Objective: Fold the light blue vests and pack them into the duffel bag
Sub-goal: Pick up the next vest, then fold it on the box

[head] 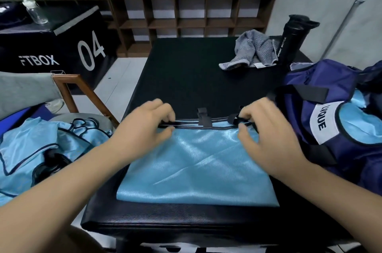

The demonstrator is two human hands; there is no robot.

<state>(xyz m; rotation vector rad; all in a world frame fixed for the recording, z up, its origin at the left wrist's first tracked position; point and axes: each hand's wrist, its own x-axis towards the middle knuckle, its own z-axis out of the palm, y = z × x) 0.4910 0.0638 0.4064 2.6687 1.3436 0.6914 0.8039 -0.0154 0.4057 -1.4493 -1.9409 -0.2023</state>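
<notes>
The black padded platform [186, 70] carries the work, and its slick top is the first risk: the vest's shiny cloth could slide on it when pulled, undoing the fold. The navy duffel bag [341, 159] slumps at the right edge, against the platform, mouth open, with light blue cloth showing inside. Being soft, its opening may sag shut as a folded piece goes in and crumple it. The light blue vest [196, 166] being folded lies flat on the near half of the platform, between the two forearms. Its near edge lies close to the platform's front lip, so a tug toward the body could drag it off. The heap of unfolded vests [41, 145] sits to the left, off the platform, dark trims tangled together; lifting one may haul up another. The left hand [144, 126] curls fingers and thumb on the dark trim at the vest's far left corner, pinching it, and the right hand [266, 128] pinches the far right corner likewise. If one hand travels faster, the fold goes skew. The small black strap tabs [202, 117] at the far edge could tuck under and leave a lump
</notes>
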